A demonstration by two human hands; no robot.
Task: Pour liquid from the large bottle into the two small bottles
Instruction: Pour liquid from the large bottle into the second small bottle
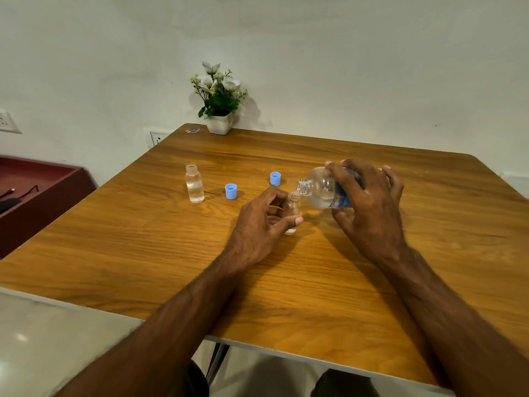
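The scene is evenly and rather warmly lit, moderately bright, with no harsh glare. Soft shadows fall behind the flower pot (219, 123) onto the wall (343, 67) to its right, and under the forearms onto the desk (143, 239). A small bright reflection shows on the grey surface (21, 337) at lower left. The wide lens bends the desk edges and stretches the corners. The picture is slightly soft throughout, with faint smearing on the wall.
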